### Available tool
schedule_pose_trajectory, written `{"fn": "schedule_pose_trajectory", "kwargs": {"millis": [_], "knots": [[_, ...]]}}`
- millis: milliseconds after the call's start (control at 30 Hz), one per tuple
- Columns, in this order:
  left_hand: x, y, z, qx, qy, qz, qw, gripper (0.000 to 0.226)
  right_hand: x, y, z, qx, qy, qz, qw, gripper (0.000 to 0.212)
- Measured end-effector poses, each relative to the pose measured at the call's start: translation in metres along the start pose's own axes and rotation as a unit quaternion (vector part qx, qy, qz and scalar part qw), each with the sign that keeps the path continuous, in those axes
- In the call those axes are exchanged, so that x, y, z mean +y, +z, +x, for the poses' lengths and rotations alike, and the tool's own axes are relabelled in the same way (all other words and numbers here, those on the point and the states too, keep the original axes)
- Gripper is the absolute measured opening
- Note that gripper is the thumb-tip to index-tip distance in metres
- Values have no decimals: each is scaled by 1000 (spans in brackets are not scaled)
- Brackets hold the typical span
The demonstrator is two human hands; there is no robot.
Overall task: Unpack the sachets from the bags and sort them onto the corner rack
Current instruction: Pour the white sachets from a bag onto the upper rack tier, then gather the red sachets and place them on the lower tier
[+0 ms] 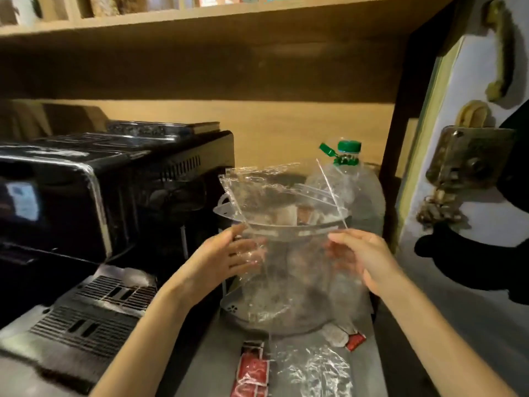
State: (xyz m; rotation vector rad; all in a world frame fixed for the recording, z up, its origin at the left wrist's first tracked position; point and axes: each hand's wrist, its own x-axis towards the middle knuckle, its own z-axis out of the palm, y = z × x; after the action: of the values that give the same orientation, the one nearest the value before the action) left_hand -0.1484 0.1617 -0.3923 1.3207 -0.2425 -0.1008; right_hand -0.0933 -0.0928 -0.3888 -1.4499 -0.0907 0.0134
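Note:
A clear plastic bag [289, 207] hangs upright in front of the grey corner rack [229, 209]. My left hand [229, 253] grips its left side, my right hand [363, 253] its right side. Brown sachets [289, 214] lie in the rack's upper tier, seen through the bag. Red sachets [253, 368] sit on the counter in front of the rack, partly under another crumpled clear bag [315, 371]. A round brown pod [335, 336] and a small red sachet [356, 340] lie by the rack's base.
A black coffee machine [94, 196] with a metal drip tray [94, 313] fills the left. A large plastic bottle [357, 184] with a green cap stands behind the rack. A wooden shelf runs overhead, and a white door [469, 110] with a brass lock stands on the right.

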Motion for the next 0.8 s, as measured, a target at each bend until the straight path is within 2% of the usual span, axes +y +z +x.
{"fn": "schedule_pose_trajectory", "kwargs": {"millis": [133,200,300,433,567,633,800], "knots": [[-33,-8,-18,61,-21,75,995,91,60,9,-17,19,52,39,998,8],[-45,-13,-28,76,-47,57,994,91,85,12,-27,28,73,48,996,8],[-63,-20,-46,97,-105,-9,990,68,118,16,-43,41,103,58,992,9],[-100,-25,-72,149,-81,91,981,47,153,23,-65,39,138,49,988,9],[-136,-41,-81,233,-126,114,958,41,178,31,-82,34,186,14,982,20],[-147,-48,-82,247,-152,129,948,42,185,33,-86,31,210,-19,977,6],[-167,-58,-75,275,-194,159,928,41,199,37,-86,-30,265,-74,961,4]]}}
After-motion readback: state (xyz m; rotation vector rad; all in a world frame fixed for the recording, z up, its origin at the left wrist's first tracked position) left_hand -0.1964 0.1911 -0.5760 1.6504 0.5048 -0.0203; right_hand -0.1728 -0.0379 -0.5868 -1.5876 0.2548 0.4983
